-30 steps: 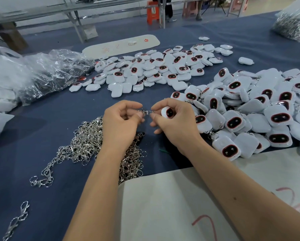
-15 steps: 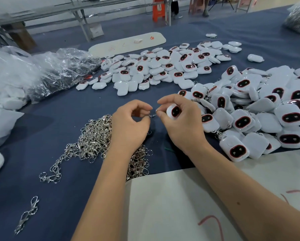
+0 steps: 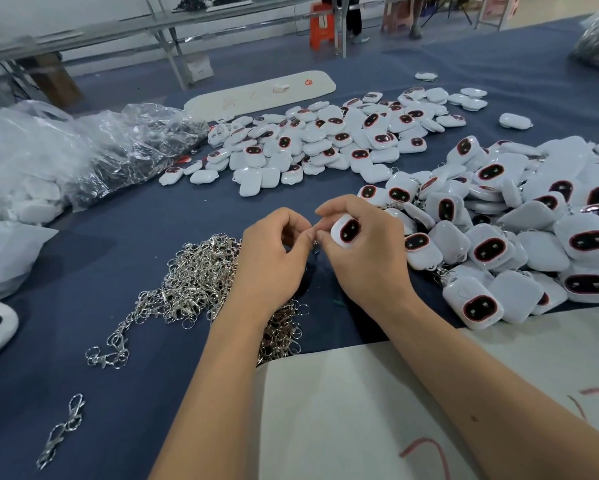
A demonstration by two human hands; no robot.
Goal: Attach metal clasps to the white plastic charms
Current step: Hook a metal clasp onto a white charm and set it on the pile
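Note:
My right hand (image 3: 367, 258) grips a white plastic charm (image 3: 346, 231) with a dark red-rimmed oval on its face. My left hand (image 3: 274, 261) pinches a small metal clasp (image 3: 314, 242) right beside the charm, fingertips of both hands meeting; most of the clasp is hidden by the fingers. A heap of silver clasps (image 3: 194, 282) lies on the blue cloth under and left of my left wrist. A big pile of white charms (image 3: 520, 237) spreads to the right, and a second pile (image 3: 326, 140) lies farther back.
Crumpled clear plastic bags (image 3: 83, 150) fill the left side. A loose clasp (image 3: 62, 431) lies near the front left. A pale sheet (image 3: 360, 410) covers the table's near edge under my forearms. A long white board (image 3: 260, 93) lies at the back.
My two hands have drawn closer together, so the fingertips now touch at the clasp. The head camera has shifted slightly; the piles sit as before.

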